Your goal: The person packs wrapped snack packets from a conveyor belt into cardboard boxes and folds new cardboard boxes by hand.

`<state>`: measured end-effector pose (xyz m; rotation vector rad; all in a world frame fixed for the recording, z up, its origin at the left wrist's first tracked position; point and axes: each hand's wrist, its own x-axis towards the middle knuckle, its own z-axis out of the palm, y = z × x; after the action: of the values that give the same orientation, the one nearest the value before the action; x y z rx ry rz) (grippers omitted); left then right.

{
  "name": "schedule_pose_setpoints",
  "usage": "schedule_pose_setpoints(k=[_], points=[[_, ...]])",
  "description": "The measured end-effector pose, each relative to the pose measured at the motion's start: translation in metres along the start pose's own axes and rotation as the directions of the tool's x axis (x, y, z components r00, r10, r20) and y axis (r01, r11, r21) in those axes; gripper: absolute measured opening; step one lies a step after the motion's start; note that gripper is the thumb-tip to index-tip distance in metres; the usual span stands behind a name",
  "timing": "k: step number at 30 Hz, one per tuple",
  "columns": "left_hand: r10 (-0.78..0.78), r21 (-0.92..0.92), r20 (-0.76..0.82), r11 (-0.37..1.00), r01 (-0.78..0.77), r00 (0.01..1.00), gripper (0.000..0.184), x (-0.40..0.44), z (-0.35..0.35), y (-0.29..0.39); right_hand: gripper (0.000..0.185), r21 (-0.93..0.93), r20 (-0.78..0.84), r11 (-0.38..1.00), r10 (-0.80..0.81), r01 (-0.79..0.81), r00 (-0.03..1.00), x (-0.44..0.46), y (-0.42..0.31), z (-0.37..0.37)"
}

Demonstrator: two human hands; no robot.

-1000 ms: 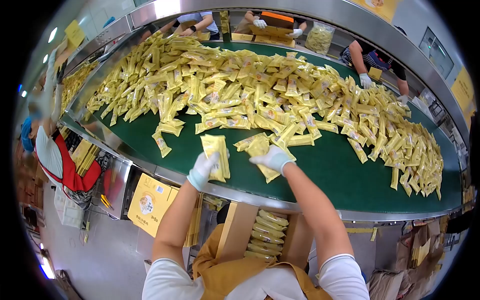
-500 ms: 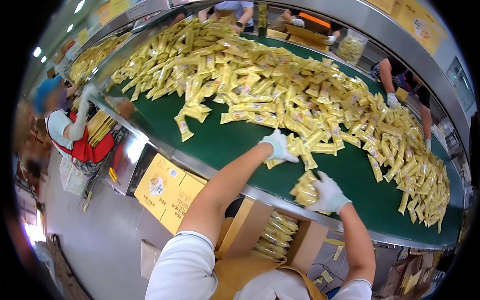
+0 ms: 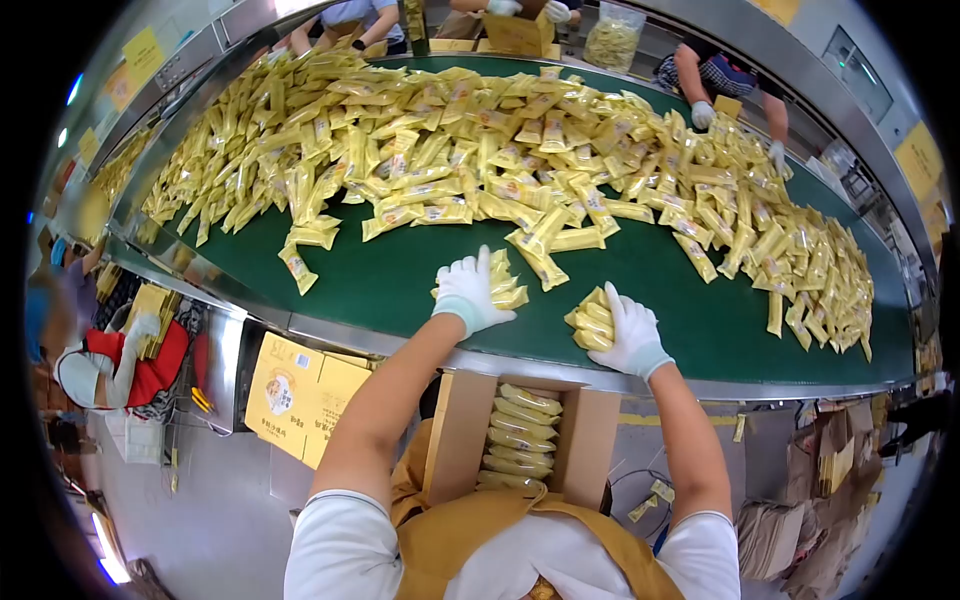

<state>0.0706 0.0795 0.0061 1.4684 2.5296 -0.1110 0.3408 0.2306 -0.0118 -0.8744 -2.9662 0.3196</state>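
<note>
My left hand [image 3: 472,298], in a white glove, is closed on a bunch of yellow snack packets [image 3: 508,285] on the near part of the green belt. To its right, my gloved right hand [image 3: 632,335] grips another bunch of yellow packets [image 3: 588,318] by the belt's front edge. Beyond both hands a large heap of loose packets [image 3: 430,150] spreads over the green belt [image 3: 400,290]. Below the edge, between my arms, stands an open cardboard box [image 3: 587,440] with a row of packets [image 3: 522,430] inside.
A metal rail [image 3: 330,335] borders the belt. Printed yellow cartons [image 3: 290,390] stand left of the open box. Co-workers' gloved hands [image 3: 702,114] are across the belt, and a person in a red apron [image 3: 150,370] is at left. Flattened cardboard [image 3: 770,540] lies on the right.
My left hand has drawn a bunch of packets from the heap toward the front edge. My right hand still holds its bunch. The camera view has turned, and the box's contents show more fully.
</note>
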Motion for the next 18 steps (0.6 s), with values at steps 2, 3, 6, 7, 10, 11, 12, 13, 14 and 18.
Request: schedule_pose_setpoints(k=[2,3,6,7,10,11,12,13,14,18], points=[[0.044,-0.045,-0.075,0.998,-0.047,0.996,0.129,-0.010,0.006,-0.007,0.111,0.041,-0.024,0.999,0.028,-0.027,0.999,-0.005,-0.005,-0.009],[0.044,-0.144,-0.150,0.987,-0.065,0.988,0.128,-0.017,0.010,-0.013,0.111,0.065,-0.035,0.997,0.037,-0.034,0.999,-0.007,-0.007,-0.013],[-0.039,-0.460,-0.387,0.874,-0.157,0.921,0.121,-0.040,0.025,-0.043,0.111,0.118,-0.294,0.990,-0.037,0.075,0.955,-0.035,-0.026,-0.047],[-0.075,-0.737,-0.330,0.643,-0.207,0.941,0.119,-0.046,0.030,-0.055,0.109,0.154,-0.321,0.983,-0.042,0.096,0.946,-0.046,-0.035,-0.062],[-0.032,-0.975,-0.208,-0.071,-0.210,0.978,0.099,-0.077,0.029,-0.080,0.102,0.048,-0.319,0.945,-0.292,0.323,0.902,-0.080,-0.078,-0.112],[0.042,-0.936,-0.340,-0.111,-0.333,0.940,0.085,-0.094,0.015,-0.076,0.100,0.038,-0.160,0.943,-0.322,0.332,0.933,-0.089,-0.098,-0.128],[0.114,-0.881,-0.463,-0.162,-0.444,0.879,0.071,-0.110,-0.002,-0.064,0.097,-0.013,-0.014,0.923,-0.384,0.383,0.923,-0.094,-0.112,-0.129],[0.182,-0.812,-0.578,-0.225,-0.538,0.796,0.057,-0.120,-0.012,-0.050,0.098,-0.097,0.175,0.889,-0.428,0.448,0.887,-0.100,-0.128,-0.129],[0.147,-0.846,-0.370,-0.462,-0.267,0.917,0.051,-0.124,-0.012,-0.039,0.093,-0.165,0.297,0.840,-0.457,0.516,0.838,-0.104,-0.141,-0.114],[0.219,-0.883,-0.113,-0.469,0.003,0.969,0.051,-0.143,-0.041,0.014,0.072,-0.081,0.613,0.816,-0.412,0.572,0.674,-0.099,-0.183,-0.055]])
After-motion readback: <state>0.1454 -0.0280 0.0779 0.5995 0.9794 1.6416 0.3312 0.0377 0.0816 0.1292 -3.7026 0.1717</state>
